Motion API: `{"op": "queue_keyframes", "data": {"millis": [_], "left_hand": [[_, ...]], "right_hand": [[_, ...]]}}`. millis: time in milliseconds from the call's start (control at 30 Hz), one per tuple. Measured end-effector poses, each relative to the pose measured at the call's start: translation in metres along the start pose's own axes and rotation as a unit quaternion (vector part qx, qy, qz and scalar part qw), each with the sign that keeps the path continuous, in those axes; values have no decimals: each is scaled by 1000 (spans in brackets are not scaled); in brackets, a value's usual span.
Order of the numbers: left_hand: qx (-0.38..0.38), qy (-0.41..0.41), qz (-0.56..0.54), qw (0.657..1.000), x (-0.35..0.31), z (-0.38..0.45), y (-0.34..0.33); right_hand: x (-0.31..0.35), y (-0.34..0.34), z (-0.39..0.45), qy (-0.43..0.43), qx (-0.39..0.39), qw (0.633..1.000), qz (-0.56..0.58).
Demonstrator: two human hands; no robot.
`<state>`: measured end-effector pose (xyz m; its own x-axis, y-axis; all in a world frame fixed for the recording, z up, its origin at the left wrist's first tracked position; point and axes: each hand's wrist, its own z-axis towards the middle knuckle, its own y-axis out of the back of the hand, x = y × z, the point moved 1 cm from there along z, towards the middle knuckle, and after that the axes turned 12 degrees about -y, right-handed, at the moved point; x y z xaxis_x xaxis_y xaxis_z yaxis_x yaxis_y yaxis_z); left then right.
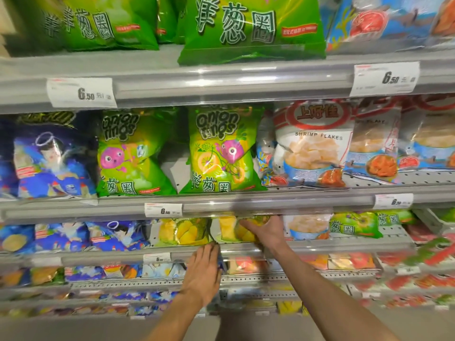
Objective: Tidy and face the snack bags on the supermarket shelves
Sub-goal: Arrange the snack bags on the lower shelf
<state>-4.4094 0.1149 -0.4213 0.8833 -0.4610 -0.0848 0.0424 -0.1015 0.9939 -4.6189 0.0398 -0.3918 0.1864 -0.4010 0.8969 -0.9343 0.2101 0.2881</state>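
Snack bags: yellow foil durian-print bag on 3rd shelf, R hand grasping it | L hand flat, released, at shelf rail | green onion-ring bags above faced; lower rows looked untidy, prob. left.

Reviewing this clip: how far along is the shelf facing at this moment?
Partly done. The two green onion-ring bags on the middle shelf stand upright, labels forward. In hand: the right hand is on a yellow bag one shelf down, while the left hand reaches just under that shelf's edge. Left: the shrimp flakes bags lean and overlap.
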Motion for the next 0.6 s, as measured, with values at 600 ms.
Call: {"op": "queue_keyframes", "data": {"millis": [600], "left_hand": [[-6, 27, -61, 998, 0, 11, -1]], "right_hand": [[-21, -5, 2, -9, 55, 996, -68]]}}
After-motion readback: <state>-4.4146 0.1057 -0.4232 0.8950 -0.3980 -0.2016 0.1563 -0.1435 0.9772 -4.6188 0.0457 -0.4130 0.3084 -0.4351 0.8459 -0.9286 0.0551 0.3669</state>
